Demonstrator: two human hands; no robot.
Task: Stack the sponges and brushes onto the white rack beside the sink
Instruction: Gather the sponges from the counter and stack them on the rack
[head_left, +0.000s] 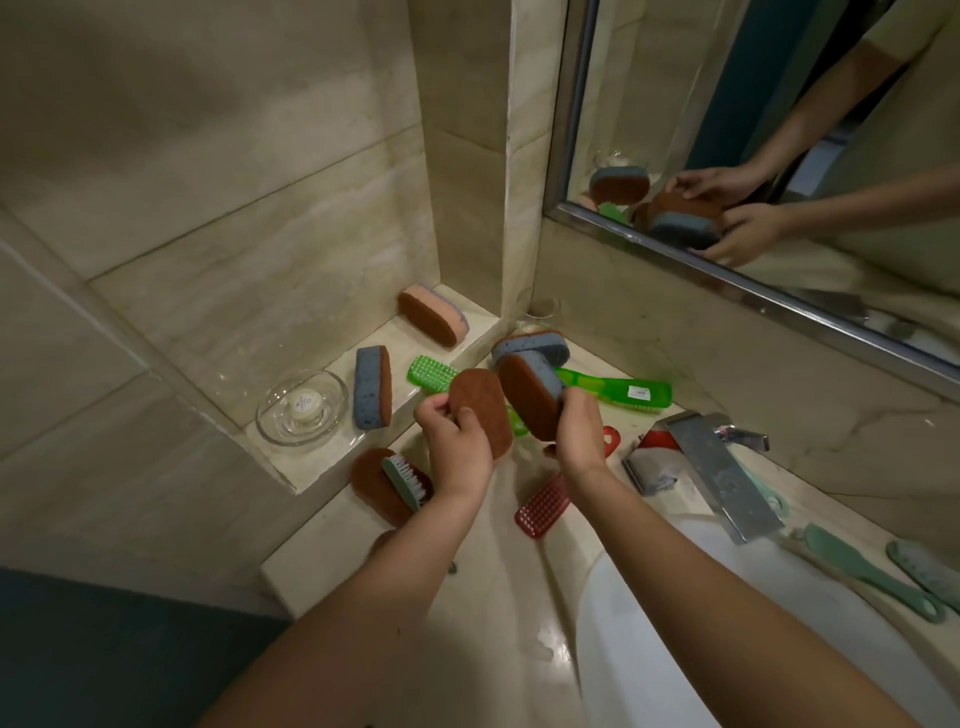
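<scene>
My left grip (457, 447) pinches brown sponge (480, 410); right grip (579, 431) clasps blue sponge (530, 395). Risk, I judge: a loose fingertip hold drops either onto the green brush (613, 389) at the back corner of the worktop (493, 571).

Dim, greenish light; wide-angle bending at edges.

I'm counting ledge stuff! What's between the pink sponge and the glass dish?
In the head view, a blue sponge stands on edge between the pink sponge and the glass dish.
</scene>
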